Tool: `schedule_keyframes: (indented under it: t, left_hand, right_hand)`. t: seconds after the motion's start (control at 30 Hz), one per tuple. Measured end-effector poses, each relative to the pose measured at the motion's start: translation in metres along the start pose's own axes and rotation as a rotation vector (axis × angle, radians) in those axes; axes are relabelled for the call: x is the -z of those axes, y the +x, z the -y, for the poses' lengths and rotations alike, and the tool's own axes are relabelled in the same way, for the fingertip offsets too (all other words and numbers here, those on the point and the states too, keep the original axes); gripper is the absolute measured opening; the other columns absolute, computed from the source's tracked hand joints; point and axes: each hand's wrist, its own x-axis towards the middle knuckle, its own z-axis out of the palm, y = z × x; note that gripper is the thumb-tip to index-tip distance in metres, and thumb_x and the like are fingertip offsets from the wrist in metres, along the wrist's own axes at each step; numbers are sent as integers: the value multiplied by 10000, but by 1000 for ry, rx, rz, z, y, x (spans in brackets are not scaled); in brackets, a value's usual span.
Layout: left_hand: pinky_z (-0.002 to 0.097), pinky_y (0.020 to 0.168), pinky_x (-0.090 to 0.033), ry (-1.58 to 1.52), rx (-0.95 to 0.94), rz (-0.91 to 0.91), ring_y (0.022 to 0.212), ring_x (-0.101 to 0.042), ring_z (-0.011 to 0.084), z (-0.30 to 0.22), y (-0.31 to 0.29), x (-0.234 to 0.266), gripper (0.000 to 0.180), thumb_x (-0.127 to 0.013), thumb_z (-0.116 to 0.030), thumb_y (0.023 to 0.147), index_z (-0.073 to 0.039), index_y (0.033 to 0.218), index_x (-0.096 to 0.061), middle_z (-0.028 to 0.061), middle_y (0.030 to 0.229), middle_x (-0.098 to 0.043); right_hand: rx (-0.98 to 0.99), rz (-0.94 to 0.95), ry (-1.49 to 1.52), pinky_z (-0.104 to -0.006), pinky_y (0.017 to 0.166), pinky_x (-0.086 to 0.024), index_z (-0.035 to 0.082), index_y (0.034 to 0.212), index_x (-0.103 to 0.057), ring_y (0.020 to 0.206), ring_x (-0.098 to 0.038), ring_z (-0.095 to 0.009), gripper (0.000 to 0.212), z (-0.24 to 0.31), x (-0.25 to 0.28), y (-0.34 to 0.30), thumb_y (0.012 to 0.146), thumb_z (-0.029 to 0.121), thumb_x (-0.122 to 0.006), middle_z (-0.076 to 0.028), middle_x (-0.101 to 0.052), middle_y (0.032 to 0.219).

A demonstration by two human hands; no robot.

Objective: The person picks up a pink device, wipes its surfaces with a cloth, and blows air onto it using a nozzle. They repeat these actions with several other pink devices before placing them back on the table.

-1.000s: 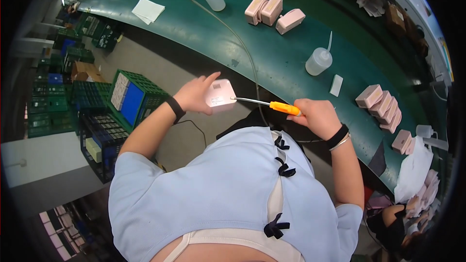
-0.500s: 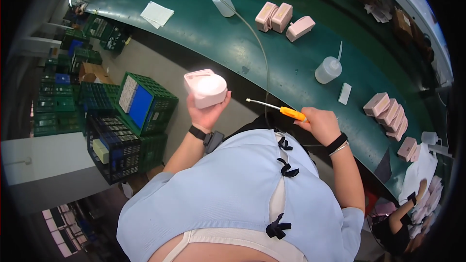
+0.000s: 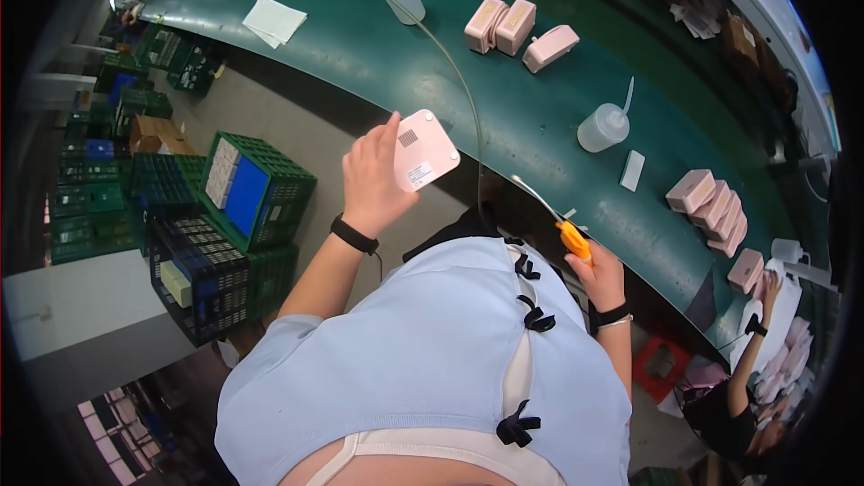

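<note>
A pink device [image 3: 427, 153] with rounded corners is gripped in my left hand [image 3: 374, 175], held up off the bench's near edge. Its flat underside faces me, showing a small dark vent grid, a white label and pale round feet. My right hand [image 3: 601, 277], lower and to the right, is closed around an orange-handled tool [image 3: 574, 238] with a thin pale shaft. The shaft slants up and left, apart from the device. I cannot make out the exact kind of tool.
On the green bench [image 3: 360, 90] stand pink devices [image 3: 515, 27], a squeeze bottle [image 3: 603, 128], another squeeze bottle [image 3: 403, 0] and a white block [image 3: 633, 171]. A hose [image 3: 450, 63] crosses it. At right a co-worker's hand [image 3: 770, 292] reaches toward a pink device. Green crates [image 3: 261, 189] are stacked left.
My left hand has turned the device over, from its round white side to its flat underside, and shifted right. My right hand has lowered, the tool now tilted more upward. The co-worker's hand has moved up.
</note>
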Motion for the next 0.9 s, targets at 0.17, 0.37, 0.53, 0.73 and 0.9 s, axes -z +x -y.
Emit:
schedule_keyframes:
  t: [0.17, 0.37, 0.53, 0.73, 0.9]
  left_hand:
    - [449, 953, -382, -151, -85, 1, 1176, -486, 366, -23, 9, -2, 1038, -744, -114, 580, -80, 1505, -275, 143, 1328, -505]
    - [467, 1005, -374, -375, -154, 59, 1180, -480, 378, -42, 18, -9, 1039, -744, -110, 574, -80, 1500, -275, 140, 1330, -517]
    - [472, 1031, -368, -377, -230, 33, 1174, -476, 389, -55, 21, -9, 1046, -756, -101, 569, -81, 1496, -271, 175, 1343, -472]
    - [466, 1038, -371, -501, -284, -7, 1187, -470, 395, -68, 25, -17, 1051, -767, -66, 561, -77, 1489, -274, 217, 1347, -413]
    - [465, 1041, -371, -573, -330, 19, 1196, -471, 392, -84, 33, -15, 1054, -773, -55, 558, -79, 1487, -277, 207, 1332, -433]
  right_hand:
    - [-228, -397, 186, -323, 759, -501, 9, 1029, -648, 843, -649, -269, 324, -75, -40, -47, 874, 287, -712, -111, -656, 924]
    - [-506, -1093, 632, -285, 800, -477, -18, 1016, -640, 869, -616, -164, 235, -168, -87, -66, 921, 190, -692, -55, -642, 935]
    - [-637, -1081, 661, -262, 772, -485, -24, 1019, -635, 838, -614, -135, 219, -186, -102, -46, 941, 177, -674, -58, -648, 941]
    - [-622, -1275, 881, -300, 740, -490, 0, 933, -643, 793, -602, -163, 179, -209, -135, -32, 917, 168, -702, -60, -644, 904]
    - [-1219, -523, 949, -298, 778, -481, 10, 957, -625, 819, -598, -172, 140, -241, -130, -63, 893, 116, -690, -60, -629, 908]
